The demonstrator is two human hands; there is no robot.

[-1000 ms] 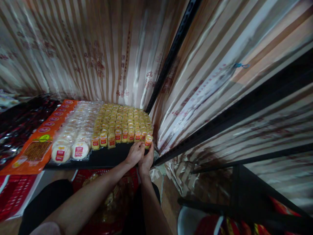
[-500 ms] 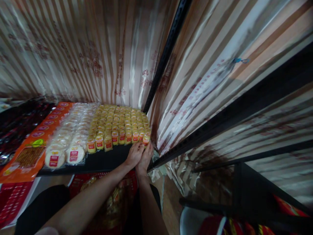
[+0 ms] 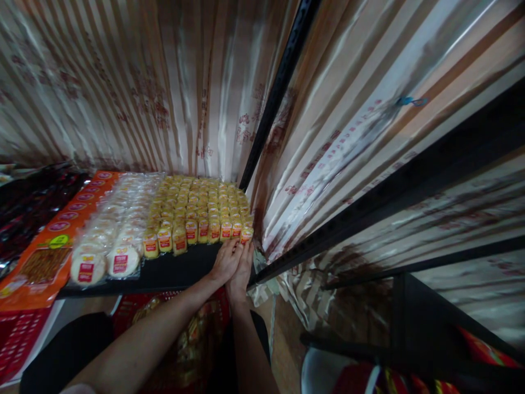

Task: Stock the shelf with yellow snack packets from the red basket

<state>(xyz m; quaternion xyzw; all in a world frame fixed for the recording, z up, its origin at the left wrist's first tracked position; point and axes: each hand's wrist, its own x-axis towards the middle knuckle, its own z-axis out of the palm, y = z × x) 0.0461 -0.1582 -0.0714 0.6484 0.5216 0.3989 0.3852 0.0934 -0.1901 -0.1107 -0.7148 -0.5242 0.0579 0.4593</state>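
Observation:
Rows of small yellow packets with red labels (image 3: 197, 210) fill the right part of a dark shelf (image 3: 172, 271). My left hand (image 3: 225, 264) and my right hand (image 3: 241, 271) rest side by side at the front right corner of these rows. The fingers of both lie stretched forward and touch the front packets near the corner packet (image 3: 246, 235). Neither hand visibly grips anything.
Clear bags of round white cakes (image 3: 110, 241) lie left of the yellow packets, then orange packets (image 3: 45, 257) and dark packets (image 3: 24, 208). A striped satin curtain (image 3: 164, 87) hangs behind and to the right. A black shelf post (image 3: 279, 87) rises at the corner. A red basket (image 3: 180, 334) sits below.
Both hands have flattened against the front row at the corner, where earlier the right hand's fingers pinched the corner packet. The view has shifted slightly.

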